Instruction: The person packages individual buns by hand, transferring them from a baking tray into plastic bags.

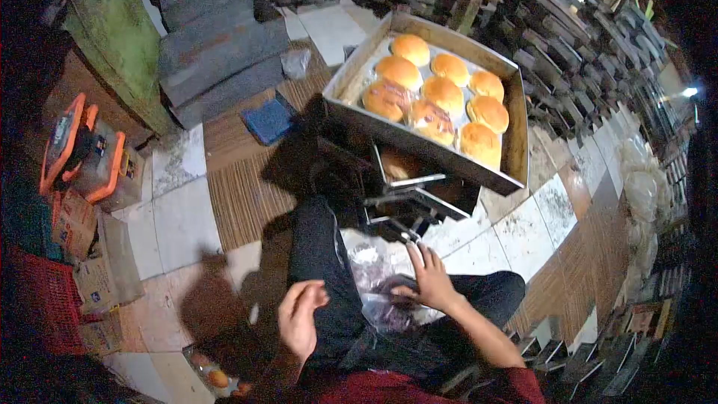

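My left hand [299, 318] is raised over my left thigh with its fingers curled in, and nothing shows in it. Over my lap, my right hand [432, 278] has its fingers stretched out and apart, right at a pile of clear plastic bags [385, 314]. In front of my knees a deep metal baking tray [430, 142] stands tilted on top of other trays [422, 198]. Several round golden buns [443, 97] sit in it in rows. A couple of the nearer ones, such as this bun [432, 121], have shiny clear plastic over them.
On the left are orange-trimmed plastic boxes [105, 161], cardboard boxes [93, 280] and a red crate [45, 303]. A blue mat [269, 120] lies on the tiled floor. Stacked dark trays [553, 37] line the back and right. Filled plastic bags [639, 194] stand at the right.
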The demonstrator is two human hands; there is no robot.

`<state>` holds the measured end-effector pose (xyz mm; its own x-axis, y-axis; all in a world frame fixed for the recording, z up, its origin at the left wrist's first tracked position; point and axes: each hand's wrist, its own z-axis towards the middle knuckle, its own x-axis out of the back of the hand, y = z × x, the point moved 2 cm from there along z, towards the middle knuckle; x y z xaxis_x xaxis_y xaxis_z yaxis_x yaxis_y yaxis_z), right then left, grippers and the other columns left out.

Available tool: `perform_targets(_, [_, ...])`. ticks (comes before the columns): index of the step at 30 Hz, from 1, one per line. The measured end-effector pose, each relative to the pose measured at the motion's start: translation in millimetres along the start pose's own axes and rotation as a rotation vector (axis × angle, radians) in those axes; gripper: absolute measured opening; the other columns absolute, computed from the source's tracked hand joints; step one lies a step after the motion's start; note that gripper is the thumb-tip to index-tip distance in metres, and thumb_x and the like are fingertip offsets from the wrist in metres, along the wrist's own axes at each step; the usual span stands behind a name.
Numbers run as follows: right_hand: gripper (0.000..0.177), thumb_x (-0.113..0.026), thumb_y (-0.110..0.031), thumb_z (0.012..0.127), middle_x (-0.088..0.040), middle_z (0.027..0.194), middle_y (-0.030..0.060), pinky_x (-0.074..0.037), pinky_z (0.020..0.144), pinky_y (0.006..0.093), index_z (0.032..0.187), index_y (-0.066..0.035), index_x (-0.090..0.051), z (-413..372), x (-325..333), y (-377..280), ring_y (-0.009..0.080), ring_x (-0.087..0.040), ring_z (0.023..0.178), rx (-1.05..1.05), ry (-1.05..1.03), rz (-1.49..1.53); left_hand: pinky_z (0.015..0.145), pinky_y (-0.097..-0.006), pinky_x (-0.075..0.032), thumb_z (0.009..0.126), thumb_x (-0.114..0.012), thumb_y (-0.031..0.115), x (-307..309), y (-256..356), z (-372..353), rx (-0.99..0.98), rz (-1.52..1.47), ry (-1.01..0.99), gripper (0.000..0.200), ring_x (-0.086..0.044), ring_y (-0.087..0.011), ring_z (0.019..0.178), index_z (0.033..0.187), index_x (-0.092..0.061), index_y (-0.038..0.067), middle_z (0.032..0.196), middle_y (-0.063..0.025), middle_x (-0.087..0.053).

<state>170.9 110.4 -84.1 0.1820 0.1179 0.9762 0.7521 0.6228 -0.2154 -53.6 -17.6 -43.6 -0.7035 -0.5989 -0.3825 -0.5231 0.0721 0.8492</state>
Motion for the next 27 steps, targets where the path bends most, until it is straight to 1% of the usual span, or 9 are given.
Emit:
perform_targets(3, [0.032,-0.066,-0.023,0.076,-0.061,0.084,0.0163,-0.046,0.075,0.0357,0.094,0.002,-0.058,-62,-119,66,0.0304,-0.058,0.080,-0.593,-0.306,0.988,0.074,-0.0258,-0.046,0.091,-0.046,0.014,-20,-22,-1,0.118,0.146,-0.154,0.020,-0.057,-0.0125,0.079,0.099,-0.057,-0.001,0.086,-0.0059,-0.059])
perform_targets(5, [0.018,-0.061,-0.015,0.079,-0.058,0.065,0.0126,-0.046,0.063,0.0355,0.075,0.003,-0.058,-52,-45,43,0.0300,-0.057,0.064,-0.375,0.064,0.431,0.077,-0.0265,-0.046,0.091,-0.045,0.014,-28,-38,-7,0.227,0.194,-0.276,0.021,-0.057,-0.0134,0.080,0.100,-0.056,-0.001,0.087,-0.0064,-0.060])
perform_targets(9, [0.011,-0.055,0.002,0.073,-0.056,0.087,0.0186,-0.042,0.065,0.0368,0.083,0.005,-0.053,-36,62,-26,0.0322,-0.052,0.072,-0.172,0.521,0.323,0.092,-0.0326,-0.038,0.089,-0.048,0.015,-85,-54,-35,0.274,-0.013,-0.419,0.038,-0.049,-0.0212,0.106,0.123,-0.039,0.001,0.116,-0.0121,-0.052])
perform_targets(11, [0.026,-0.044,-0.013,0.082,-0.054,0.100,0.0213,-0.043,0.079,0.0417,0.100,0.005,-0.052,-41,60,-73,0.0376,-0.054,0.085,-0.167,0.065,0.512,0.097,-0.0329,-0.033,0.087,-0.049,0.010,-95,-63,-21,0.188,-0.065,-0.394,0.043,-0.043,-0.0219,0.114,0.127,-0.036,0.001,0.125,-0.0105,-0.045])
perform_targets(15, [0.040,-0.063,-0.011,0.074,-0.052,0.106,0.0237,-0.041,0.090,0.0396,0.106,0.006,-0.046,-56,102,-89,0.0371,-0.054,0.097,0.238,0.059,0.832,0.083,-0.0250,-0.042,0.087,-0.051,0.011,-93,-7,2,0.088,-0.114,-0.270,0.025,-0.055,-0.0122,0.086,0.108,-0.052,-0.003,0.091,-0.0072,-0.061])
perform_targets(17, [0.047,-0.068,-0.015,0.073,-0.056,0.099,0.0164,-0.043,0.084,0.0344,0.108,0.004,-0.045,-40,143,-63,0.0279,-0.056,0.092,0.278,0.580,0.535,0.073,-0.0221,-0.043,0.087,-0.051,0.008,-74,0,8,0.023,-0.120,-0.330,0.018,-0.052,-0.0070,0.076,0.101,-0.055,-0.003,0.088,-0.0059,-0.061])
perform_targets(19, [0.038,-0.076,-0.019,0.066,-0.060,0.086,0.0075,-0.046,0.072,0.0300,0.090,-0.002,-0.052,-13,150,-57,0.0205,-0.058,0.077,-0.278,0.915,0.543,0.071,-0.0215,-0.043,0.087,-0.051,0.007,-70,12,5,0.085,-0.153,-0.306,0.017,-0.051,-0.0069,0.074,0.100,-0.055,-0.003,0.085,-0.0047,-0.060])
perform_targets(22, [0.022,-0.071,-0.012,0.073,-0.053,0.071,0.0001,-0.044,0.070,0.0248,0.081,-0.002,-0.053,-4,100,-28,0.0100,-0.052,0.071,-0.558,0.096,1.307,0.071,-0.0221,-0.043,0.087,-0.051,0.008,-57,7,9,0.073,-0.055,-0.317,0.018,-0.054,-0.0082,0.076,0.101,-0.055,-0.003,0.086,-0.0055,-0.061])
perform_targets(27, [0.009,-0.057,-0.006,0.083,-0.057,0.070,0.0068,-0.042,0.058,0.0252,0.081,0.003,-0.058,12,45,7,0.0131,-0.054,0.065,-0.339,0.147,0.782,0.060,-0.0274,-0.048,0.085,-0.054,0.015,-22,-58,31,-0.079,0.762,-0.356,0.015,-0.060,-0.0200,0.077,0.090,-0.061,0.002,0.093,-0.0110,-0.062])
